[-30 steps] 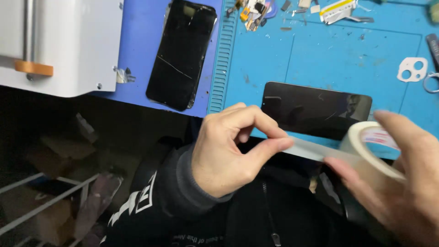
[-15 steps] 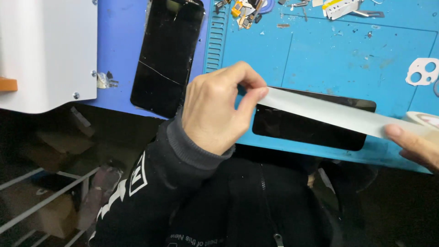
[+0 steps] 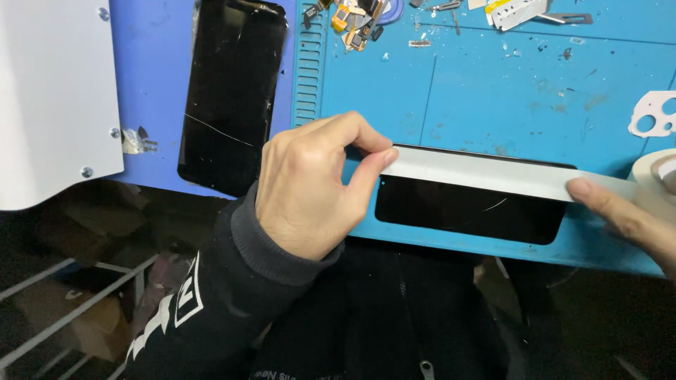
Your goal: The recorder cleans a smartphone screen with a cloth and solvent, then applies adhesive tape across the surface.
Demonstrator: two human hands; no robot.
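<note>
Since the earlier frame the strip of tape (image 3: 479, 172) has come down lower and now lies along the top edge of the cracked black phone screen (image 3: 470, 210) instead of hanging above it, and the right hand has slid back in from the frame edge. From where I'm watching, the left hand (image 3: 310, 186) is pinched shut on the free end of the tape, thumb and forefinger clamped right at the screen's left corner. From that pinch the tape runs straight off to the right, its long axis matching the screen's long side, ending at the tape roll (image 3: 655, 172). The right hand (image 3: 627, 214) has a fingertip pressed on the tape near the screen's right end; whether it's actually gripping the roll, I can't tell, too much is cut off. So the screen sits just below and to the right of the left pinch, left hand nearer its corner. Further left of the grip there's a second black screen (image 3: 232, 95) on the blue mat (image 3: 493, 91), well apart.
</note>
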